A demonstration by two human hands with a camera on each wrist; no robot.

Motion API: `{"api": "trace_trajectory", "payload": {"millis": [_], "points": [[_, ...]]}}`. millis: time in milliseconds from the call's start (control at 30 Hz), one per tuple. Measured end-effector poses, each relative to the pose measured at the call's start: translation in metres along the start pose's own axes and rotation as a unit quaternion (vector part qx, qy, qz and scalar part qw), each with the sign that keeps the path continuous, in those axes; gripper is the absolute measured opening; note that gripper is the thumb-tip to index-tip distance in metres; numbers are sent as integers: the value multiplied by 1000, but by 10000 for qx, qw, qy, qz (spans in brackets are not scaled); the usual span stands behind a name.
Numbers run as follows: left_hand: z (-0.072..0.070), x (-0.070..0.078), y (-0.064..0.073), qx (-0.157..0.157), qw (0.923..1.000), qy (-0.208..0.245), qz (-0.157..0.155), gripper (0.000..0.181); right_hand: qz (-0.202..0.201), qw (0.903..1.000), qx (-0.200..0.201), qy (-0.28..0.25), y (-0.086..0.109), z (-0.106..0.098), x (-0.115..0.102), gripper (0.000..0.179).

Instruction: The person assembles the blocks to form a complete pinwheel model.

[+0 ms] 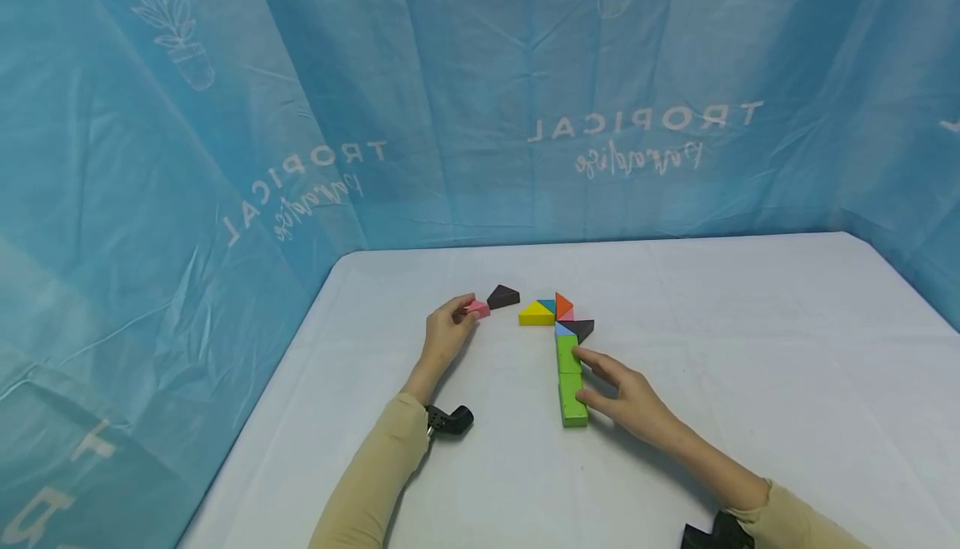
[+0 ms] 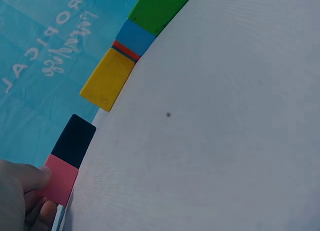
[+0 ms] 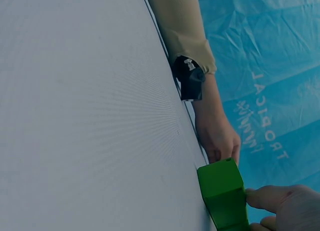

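Between thumb and fingers my left hand (image 1: 446, 334) pinches a pink triangular block (image 1: 478, 308). In the left wrist view the pink block (image 2: 61, 178) lies right up against a black block (image 2: 74, 141). My right hand (image 1: 633, 403) has its fingers loosely extended, fingertips at the right side of two green blocks. The upper green block (image 1: 567, 354) and lower green block (image 1: 572, 403) form an upright column in the head view. Above them are a blue triangle (image 1: 564, 329) and a dark triangle (image 1: 581, 328).
A yellow triangle (image 1: 537, 314), a teal piece (image 1: 547, 305), an orange triangle (image 1: 563, 306) and a small pink piece (image 1: 567, 315) cluster above the column. A white-covered table (image 1: 750, 349) meets a blue printed curtain (image 1: 480, 116) behind and at the sides.
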State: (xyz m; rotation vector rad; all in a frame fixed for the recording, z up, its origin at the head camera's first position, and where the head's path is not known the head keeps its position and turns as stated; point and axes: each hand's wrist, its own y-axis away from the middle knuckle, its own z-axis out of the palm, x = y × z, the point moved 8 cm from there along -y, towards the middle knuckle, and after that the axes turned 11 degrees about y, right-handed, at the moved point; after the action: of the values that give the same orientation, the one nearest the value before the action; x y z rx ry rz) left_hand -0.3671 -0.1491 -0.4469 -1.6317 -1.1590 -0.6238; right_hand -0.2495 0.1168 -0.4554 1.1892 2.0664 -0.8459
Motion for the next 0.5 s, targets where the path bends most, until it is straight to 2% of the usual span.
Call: {"api": "trace_trajectory", "payload": {"millis": [167,367,500], "points": [[1,0,2,-5,9997,177,-139,35,-37,10000,20,-1,0,0,1,62],[4,-1,4,-159,9968,675,-406,38,-33,10000,23,12,0,0,2,62],[4,-2,6,-162,9966,659,-476,38,-54,10000,22,38,0,1,2,62]]}}
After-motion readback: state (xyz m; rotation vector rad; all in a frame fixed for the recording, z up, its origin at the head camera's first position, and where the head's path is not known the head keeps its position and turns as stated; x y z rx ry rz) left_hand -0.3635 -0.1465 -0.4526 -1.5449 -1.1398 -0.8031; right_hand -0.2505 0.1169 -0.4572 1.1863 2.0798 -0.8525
